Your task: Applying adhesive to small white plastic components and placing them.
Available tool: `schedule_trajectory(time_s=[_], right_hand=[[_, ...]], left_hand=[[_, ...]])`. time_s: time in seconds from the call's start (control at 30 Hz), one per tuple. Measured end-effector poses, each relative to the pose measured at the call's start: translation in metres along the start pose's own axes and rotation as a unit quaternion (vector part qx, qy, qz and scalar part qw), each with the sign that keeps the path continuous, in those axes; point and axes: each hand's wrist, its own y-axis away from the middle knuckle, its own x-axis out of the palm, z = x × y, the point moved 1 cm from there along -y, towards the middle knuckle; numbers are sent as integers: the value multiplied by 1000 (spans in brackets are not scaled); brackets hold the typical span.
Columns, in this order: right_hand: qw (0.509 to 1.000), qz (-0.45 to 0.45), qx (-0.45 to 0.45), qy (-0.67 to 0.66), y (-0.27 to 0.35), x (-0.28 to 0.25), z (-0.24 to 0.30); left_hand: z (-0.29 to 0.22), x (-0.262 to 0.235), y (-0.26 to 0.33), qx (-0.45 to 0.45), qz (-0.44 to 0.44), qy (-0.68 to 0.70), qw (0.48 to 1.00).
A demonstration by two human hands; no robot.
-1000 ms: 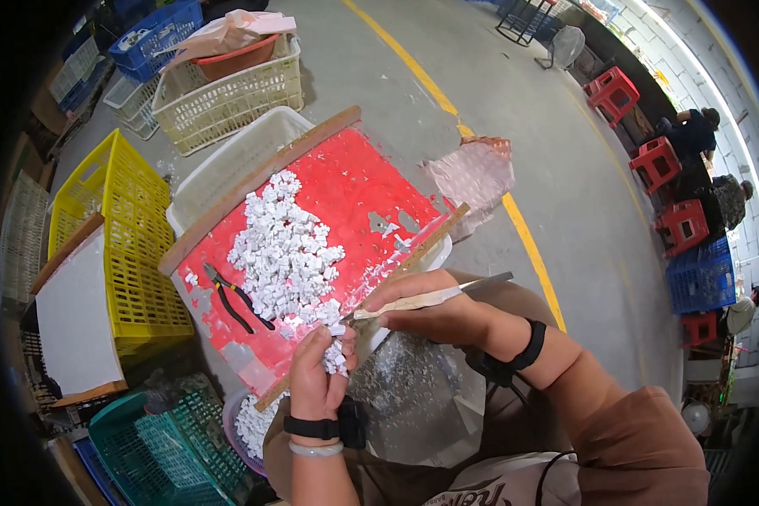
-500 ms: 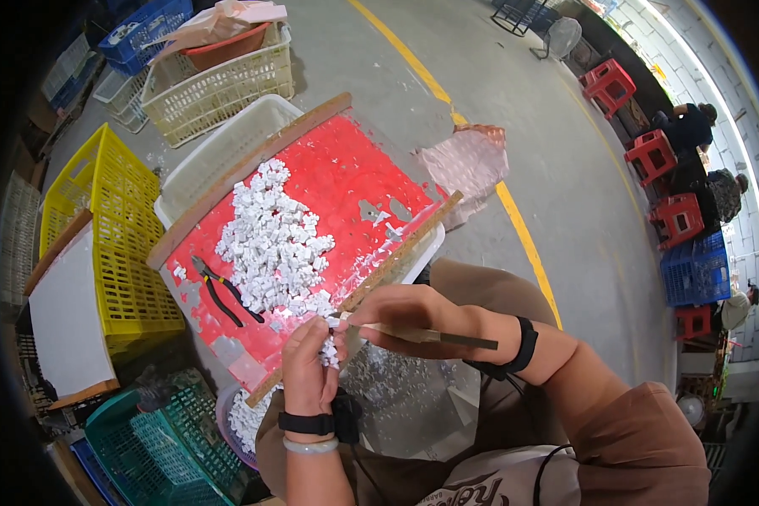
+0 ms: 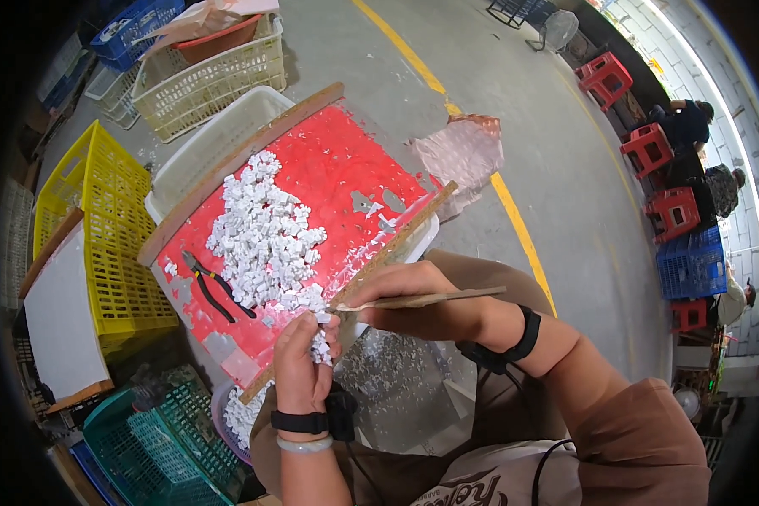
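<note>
My left hand is closed around several small white pieces, with one pinched up at the thumb and fingertips. In my right hand is a slim stick-like tool, its tip meeting the pinched piece; whether the tip is a blade is too small to tell. Both hands meet over the near edge of a red-topped board with wooden side strips. On it lies a large heap of white pieces. Diagonal cutting pliers with black and yellow handles rest left of the heap.
Left of the board stand a yellow crate, a white panel and a green basket. A purple basin holds white pieces. Pinkish wrapping lies on the floor to the right. Red stools and people are farther off.
The tool has tilted in my right hand: its rear end has swung away from me. My left hand still grips the white pieces. The whole view has shifted slightly.
</note>
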Motion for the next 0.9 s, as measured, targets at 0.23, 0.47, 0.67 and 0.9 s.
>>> schedule_trajectory(time_s=[0.23,0.47,0.67,0.9], right_hand=[[998,-15,-21,-54,1,11,7],[995,13,95,2,-2,-5,9],[999,-9,35,22,0,-2,-1],[991,-69,106,-50,-5,6,-12]], left_hand=[[2,-3,-1,-1,-1,-2,1000],[4,-3,0,38,-30,-28,998],[-1,-3,1,15,-20,-1,1000],[9,-5,-2,1,49,-15,999]])
